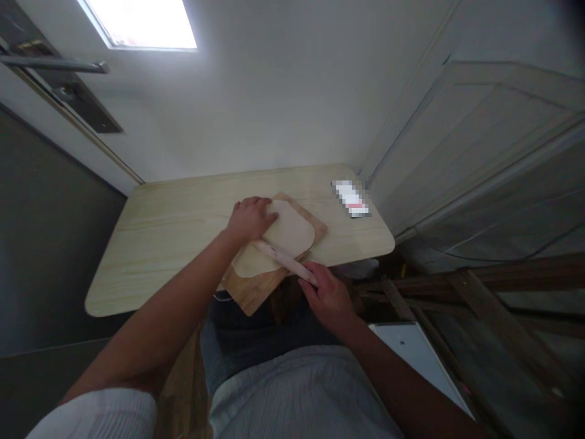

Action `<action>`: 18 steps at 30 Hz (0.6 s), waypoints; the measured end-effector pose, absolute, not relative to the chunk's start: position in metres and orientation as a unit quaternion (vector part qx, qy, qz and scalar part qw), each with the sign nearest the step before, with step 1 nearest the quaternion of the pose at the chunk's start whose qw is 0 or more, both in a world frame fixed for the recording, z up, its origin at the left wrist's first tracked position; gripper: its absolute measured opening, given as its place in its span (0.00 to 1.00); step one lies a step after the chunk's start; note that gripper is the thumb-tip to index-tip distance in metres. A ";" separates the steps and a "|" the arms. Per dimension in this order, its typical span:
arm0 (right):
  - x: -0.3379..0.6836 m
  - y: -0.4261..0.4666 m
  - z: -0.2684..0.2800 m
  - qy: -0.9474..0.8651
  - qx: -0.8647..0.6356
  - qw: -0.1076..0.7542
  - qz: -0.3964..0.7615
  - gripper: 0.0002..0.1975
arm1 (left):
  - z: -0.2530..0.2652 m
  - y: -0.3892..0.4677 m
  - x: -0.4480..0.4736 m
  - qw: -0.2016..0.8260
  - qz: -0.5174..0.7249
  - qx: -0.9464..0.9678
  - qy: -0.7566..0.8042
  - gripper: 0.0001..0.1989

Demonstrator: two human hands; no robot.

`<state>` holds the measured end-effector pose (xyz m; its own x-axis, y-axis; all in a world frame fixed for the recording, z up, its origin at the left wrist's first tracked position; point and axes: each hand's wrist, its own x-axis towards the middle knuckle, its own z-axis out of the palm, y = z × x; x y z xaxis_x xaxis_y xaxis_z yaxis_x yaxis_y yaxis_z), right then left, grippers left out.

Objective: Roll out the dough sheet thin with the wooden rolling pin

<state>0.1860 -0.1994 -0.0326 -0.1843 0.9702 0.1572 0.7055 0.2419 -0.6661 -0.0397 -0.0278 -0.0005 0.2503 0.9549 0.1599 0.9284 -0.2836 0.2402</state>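
A thin, pale sheet of dough [292, 227] with rounded ends lies on a wooden board [252, 297], set at an angle over the table's near edge. My left hand [251, 218] rests on the far left side of the dough, its thumb apart from the other fingers. My right hand [326, 296] is closed around the near end of a pale rod that looks like a rolling pin [290, 263]. The pin lies slantwise across the middle of the dough, its far end close to my left wrist.
The board rests on a light wood-grain table [169, 222] against a white door with a metal handle [55, 63]. A phone [351, 199], its screen blurred, lies at the table's right end. Wooden beams [498, 317] and a white panel [414, 347] are low on the right.
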 end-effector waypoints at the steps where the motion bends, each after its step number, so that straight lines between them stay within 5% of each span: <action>1: 0.186 -0.200 -0.032 -0.733 -0.569 0.288 0.236 0.15 | -0.002 -0.033 -0.043 0.033 0.144 0.797 0.585 0.26; 18: 0.171 -0.226 -0.024 -0.721 -0.541 0.288 0.324 0.15 | -0.010 -0.109 -0.090 0.041 0.103 0.790 0.603 0.26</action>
